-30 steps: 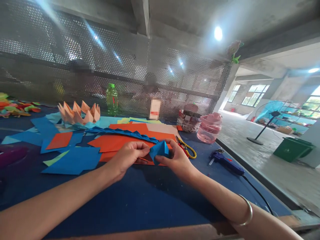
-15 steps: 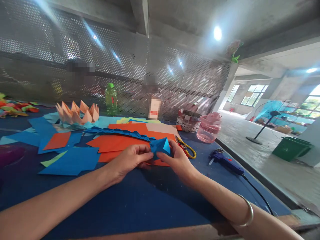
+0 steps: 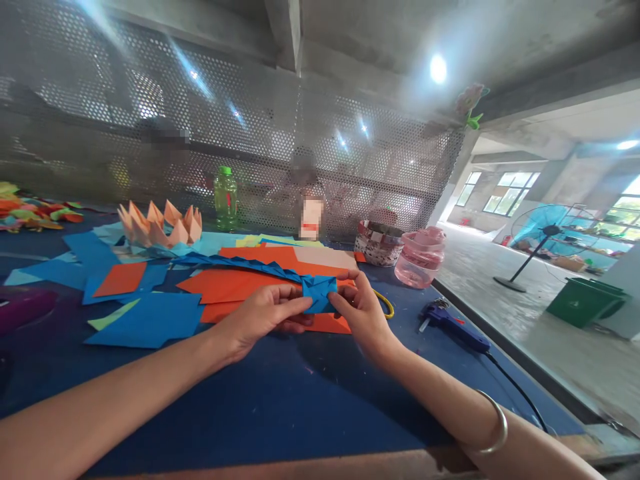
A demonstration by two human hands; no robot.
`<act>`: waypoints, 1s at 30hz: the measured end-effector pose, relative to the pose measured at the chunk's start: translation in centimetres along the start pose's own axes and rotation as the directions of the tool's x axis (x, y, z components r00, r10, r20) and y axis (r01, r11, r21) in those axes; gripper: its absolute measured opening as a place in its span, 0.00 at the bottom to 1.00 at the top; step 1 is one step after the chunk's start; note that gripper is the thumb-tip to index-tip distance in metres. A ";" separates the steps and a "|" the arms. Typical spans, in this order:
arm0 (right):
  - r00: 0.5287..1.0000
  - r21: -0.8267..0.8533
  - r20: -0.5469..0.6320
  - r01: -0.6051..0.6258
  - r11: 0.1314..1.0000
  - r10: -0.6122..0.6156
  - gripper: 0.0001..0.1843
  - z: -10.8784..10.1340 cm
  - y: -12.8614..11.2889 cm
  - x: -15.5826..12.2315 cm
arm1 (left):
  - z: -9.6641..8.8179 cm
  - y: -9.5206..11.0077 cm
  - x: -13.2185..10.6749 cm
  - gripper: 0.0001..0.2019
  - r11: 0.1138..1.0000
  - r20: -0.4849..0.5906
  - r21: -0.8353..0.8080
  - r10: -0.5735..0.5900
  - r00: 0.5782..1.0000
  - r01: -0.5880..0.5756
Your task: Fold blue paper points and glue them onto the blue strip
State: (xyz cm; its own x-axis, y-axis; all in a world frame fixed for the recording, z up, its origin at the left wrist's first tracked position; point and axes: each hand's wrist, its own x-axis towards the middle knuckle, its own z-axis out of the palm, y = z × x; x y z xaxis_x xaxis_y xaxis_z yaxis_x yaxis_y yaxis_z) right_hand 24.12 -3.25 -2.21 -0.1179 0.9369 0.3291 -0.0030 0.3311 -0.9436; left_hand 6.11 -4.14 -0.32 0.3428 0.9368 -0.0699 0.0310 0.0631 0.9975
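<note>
Blue origami piece (image 3: 316, 294) is being pinched between left hand (image 3: 263, 313) and right hand (image 3: 361, 312), both nearly closed on it, above orange paper sheets (image 3: 235, 284) on the counter (image 3: 200, 413) — a slackening pinch could let the folds spring open.

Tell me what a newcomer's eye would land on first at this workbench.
The blue folded paper piece, pinched between the left hand and right hand, catches the eye at centre, over bright orange paper sheets. Behind them on the left stands a peach origami crown, and a pink plastic jar sits back right.
</note>
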 end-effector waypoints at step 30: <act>0.939 -0.543 0.199 0.344 0.766 -0.281 0.01 0.0 -0.5 -0.6 | -0.5 -0.4 0.2 0.14 0.995 -0.067 0.095 0.004 0.998 0.003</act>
State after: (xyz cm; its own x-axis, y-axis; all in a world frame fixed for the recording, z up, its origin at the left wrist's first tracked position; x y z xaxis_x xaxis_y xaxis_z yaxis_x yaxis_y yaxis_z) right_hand 24.23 -4.03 -1.90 -0.3076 0.7644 0.5666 0.4964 0.6369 -0.5898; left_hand 5.75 -3.78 -0.72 0.2791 0.9580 -0.0658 0.1209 0.0329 0.9921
